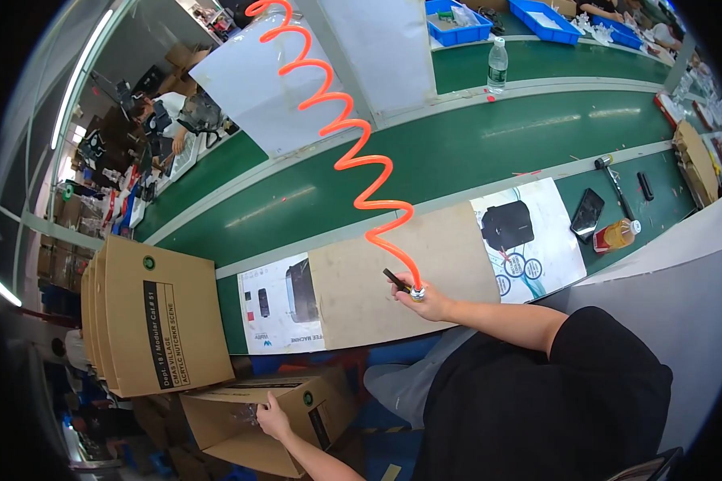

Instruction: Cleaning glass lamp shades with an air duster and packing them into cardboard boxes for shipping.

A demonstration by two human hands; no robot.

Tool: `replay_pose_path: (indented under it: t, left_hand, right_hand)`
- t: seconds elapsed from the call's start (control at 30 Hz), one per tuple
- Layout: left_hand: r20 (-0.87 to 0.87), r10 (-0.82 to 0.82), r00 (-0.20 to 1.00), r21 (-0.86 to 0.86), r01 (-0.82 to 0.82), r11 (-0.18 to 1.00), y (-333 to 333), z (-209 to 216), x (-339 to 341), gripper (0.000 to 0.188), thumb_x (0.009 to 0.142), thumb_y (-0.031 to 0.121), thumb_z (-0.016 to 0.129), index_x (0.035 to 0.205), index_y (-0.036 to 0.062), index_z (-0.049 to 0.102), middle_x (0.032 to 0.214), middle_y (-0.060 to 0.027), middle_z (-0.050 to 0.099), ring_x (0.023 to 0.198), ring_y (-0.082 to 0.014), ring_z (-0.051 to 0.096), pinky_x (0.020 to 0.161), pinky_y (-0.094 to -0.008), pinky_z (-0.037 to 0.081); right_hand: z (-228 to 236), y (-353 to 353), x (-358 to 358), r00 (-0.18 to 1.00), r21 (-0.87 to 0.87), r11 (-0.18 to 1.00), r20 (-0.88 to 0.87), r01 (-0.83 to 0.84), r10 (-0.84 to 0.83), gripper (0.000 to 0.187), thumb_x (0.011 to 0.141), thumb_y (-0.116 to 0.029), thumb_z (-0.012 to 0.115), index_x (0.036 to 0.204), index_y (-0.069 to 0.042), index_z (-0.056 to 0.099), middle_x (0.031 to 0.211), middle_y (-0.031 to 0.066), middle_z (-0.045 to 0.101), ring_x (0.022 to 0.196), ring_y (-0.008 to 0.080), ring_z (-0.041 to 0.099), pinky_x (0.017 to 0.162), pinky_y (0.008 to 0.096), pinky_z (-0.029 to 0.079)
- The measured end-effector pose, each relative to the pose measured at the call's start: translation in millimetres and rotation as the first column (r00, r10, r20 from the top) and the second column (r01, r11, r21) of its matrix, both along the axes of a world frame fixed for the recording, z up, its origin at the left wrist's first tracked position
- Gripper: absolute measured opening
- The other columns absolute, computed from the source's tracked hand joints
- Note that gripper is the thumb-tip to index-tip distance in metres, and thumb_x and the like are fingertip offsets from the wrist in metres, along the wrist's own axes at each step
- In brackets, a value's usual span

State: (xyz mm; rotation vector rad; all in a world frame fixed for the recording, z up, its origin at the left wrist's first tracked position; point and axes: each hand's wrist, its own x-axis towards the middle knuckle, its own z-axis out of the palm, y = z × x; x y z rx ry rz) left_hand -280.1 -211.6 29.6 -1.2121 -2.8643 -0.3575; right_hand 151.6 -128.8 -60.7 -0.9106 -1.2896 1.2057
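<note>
Your hands work well apart. Your right hand (430, 303) is wrapped around a black air gun (395, 280), raised over the tan sheet (361, 301) on the bench (667, 204). Its black end sticks out past your fingers, toward the upper left. An orange hose (387, 170) meets the metal fitting (417, 295) at your fist and coils up and away to the top edge of the view.

Your left hand (273, 418) is low, at the mouth of an open carton (333, 397) below the bench edge. The fingers reach in beside the upper flap, close to some clear plastic (244, 413) inside; you cannot tell from this view whether they grip the plastic, the flap or neither. So the air gun is up and to the right of your left hand, while the carton is down and to the left of your right.

More cartons (128, 321) stand in a row left of the bench. Printed panels (529, 240) flank the tan sheet. Beyond the right-hand one are a phone (587, 213), a drink bottle (614, 236) and a hammer (615, 186).
</note>
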Motion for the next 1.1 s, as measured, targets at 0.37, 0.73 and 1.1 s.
replay_pose_path:
  t: [0.37, 0.73, 1.1]
  left_hand:
    - [0.047, -0.05, 0.998, 0.007, 0.05, 0.999, 4.7, 9.6, 13.7, 0.052, 0.086, 0.049, 0.06, 0.077, -0.0025, 0.065, 0.078, -0.0215, 0.066, 0.077, -0.0416, 0.061, 0.068, -0.0481, 0.046]
    - [0.174, 0.004, 0.985, -0.012, -0.002, 1.0, 2.5, 30.9, 26.2, 0.045, 0.081, 0.051, 0.062, 0.089, 0.0067, 0.07, 0.09, -0.0205, 0.065, 0.087, -0.0409, 0.061, 0.076, -0.0473, 0.047]
    - [0.0, -0.206, 0.979, 0.088, 0.205, 0.975, -16.0, 15.5, 8.5, 0.043, 0.085, 0.042, 0.063, 0.074, 0.0016, 0.059, 0.084, -0.0152, 0.062, 0.079, -0.0391, 0.06, 0.068, -0.0483, 0.046]
  right_hand:
    - [-8.9, -1.9, 10.2, 0.998, -0.024, 0.997, 0.006, -0.068, 0.068, 0.032, 0.094, -0.003, 0.05, 0.125, -0.002, 0.043, 0.099, 0.0046, 0.052, 0.091, 0.0135, 0.053, 0.083, 0.0292, 0.045]
    - [-23.3, -0.8, 1.6, 0.996, 0.057, 0.998, 0.083, 0.021, -0.025, 0.03, 0.096, -0.008, 0.048, 0.124, -0.005, 0.042, 0.096, 0.0048, 0.051, 0.089, 0.0148, 0.052, 0.082, 0.0329, 0.044]
    - [-19.8, 4.0, 3.9, 0.992, -0.04, 0.998, -0.122, -0.05, 0.045, 0.033, 0.094, -0.004, 0.046, 0.127, 0.0, 0.04, 0.097, 0.0073, 0.051, 0.089, 0.0144, 0.051, 0.083, 0.0286, 0.044]
